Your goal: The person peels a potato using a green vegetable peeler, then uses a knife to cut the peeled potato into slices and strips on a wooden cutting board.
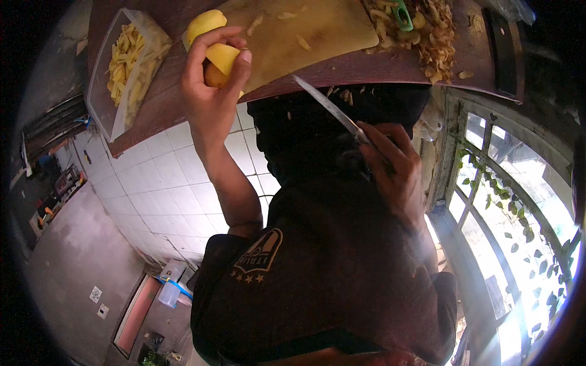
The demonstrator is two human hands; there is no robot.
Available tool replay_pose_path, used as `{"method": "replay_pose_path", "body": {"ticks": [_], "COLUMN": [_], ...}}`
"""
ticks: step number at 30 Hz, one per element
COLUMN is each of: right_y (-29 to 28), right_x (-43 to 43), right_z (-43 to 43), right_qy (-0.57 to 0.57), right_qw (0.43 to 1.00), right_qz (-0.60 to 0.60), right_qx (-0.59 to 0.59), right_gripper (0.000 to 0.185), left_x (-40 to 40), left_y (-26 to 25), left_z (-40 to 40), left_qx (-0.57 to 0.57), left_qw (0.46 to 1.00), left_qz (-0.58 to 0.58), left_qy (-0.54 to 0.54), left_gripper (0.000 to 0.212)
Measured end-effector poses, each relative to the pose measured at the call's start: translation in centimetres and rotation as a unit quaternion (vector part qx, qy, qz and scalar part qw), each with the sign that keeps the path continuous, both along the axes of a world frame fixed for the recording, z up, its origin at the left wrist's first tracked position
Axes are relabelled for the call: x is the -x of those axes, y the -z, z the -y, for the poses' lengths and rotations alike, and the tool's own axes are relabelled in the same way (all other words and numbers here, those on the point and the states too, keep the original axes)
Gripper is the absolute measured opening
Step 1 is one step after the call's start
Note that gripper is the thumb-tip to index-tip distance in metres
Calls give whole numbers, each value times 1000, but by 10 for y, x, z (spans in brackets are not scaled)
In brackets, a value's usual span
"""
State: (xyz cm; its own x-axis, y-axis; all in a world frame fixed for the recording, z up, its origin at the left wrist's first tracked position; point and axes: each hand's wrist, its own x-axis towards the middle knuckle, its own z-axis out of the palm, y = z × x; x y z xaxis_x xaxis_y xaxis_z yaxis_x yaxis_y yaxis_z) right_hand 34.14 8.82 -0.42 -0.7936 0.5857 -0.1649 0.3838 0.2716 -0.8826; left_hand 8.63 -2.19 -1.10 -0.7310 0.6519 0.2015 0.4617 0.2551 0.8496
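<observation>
My left hand point(213, 87) is closed around a cut piece of peeled potato point(223, 57), its flat face showing, over the left end of a cutting board point(320, 27). A brownish rounded thing, seemingly another potato point(215, 77), shows under the piece between palm and thumb. Just beyond my fingers lies a peeled yellow potato point(206, 24). My right hand point(396, 160) grips a knife point(329, 107) by its handle in front of my dark clothing, its blade pointing up and left towards the board's near edge. Thin potato scraps point(302, 43) are scattered on the board.
A clear plastic container point(149, 87) of cut potato sticks point(126, 59) stands on the wooden table point(171, 91) at left. To the right of the board are heaped peelings point(437, 45) with a green-handled peeler point(403, 16). A dark flat object point(502, 55) lies at the table's right end.
</observation>
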Motion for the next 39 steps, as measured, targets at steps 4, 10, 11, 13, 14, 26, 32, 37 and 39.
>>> {"method": "replay_pose_path", "body": {"ticks": [4, 10, 11, 13, 14, 26, 32, 37, 39], "right_y": [16, 15, 12, 4, 9, 3, 2, 5, 4], "right_x": [-25, -80, -78, -57, -52, 31, 39, 38, 37], "right_z": [-13, -43, -40, -38, -39, -44, -41, -38, -38], "right_qy": [62, 201, 222, 229, 215, 149, 135, 106, 83], "right_qw": [996, 972, 972, 972, 976, 987, 990, 993, 996], "right_qz": [47, 48, 45, 37, 8, -42, -30, -55, -39], "right_qx": [-36, -112, -62, -16, -24, 36, 9, -5, 1], "right_gripper": [25, 31, 31, 31, 30, 27, 23, 22, 22], "left_x": [3, -2, -1, 0, 2, 7, -2, -3, -2], "left_y": [3, 4, 5, -1, 0, 12, 14, -14, -18], "left_z": [9, -5, -6, -16, -23, -69, -32, -20, -19], "left_qx": [-14, -37, -29, 19, 19, 9, 67, 96, 150], "left_qw": [1000, 993, 993, 994, 996, 977, 996, 990, 983], "left_qz": [14, 115, 107, 84, 16, -198, -18, -75, -82], "left_qy": [-15, 9, 37, 73, 88, 72, 54, 71, 68], "left_gripper": [24, 30, 32, 35, 36, 77, 69, 61, 61]}}
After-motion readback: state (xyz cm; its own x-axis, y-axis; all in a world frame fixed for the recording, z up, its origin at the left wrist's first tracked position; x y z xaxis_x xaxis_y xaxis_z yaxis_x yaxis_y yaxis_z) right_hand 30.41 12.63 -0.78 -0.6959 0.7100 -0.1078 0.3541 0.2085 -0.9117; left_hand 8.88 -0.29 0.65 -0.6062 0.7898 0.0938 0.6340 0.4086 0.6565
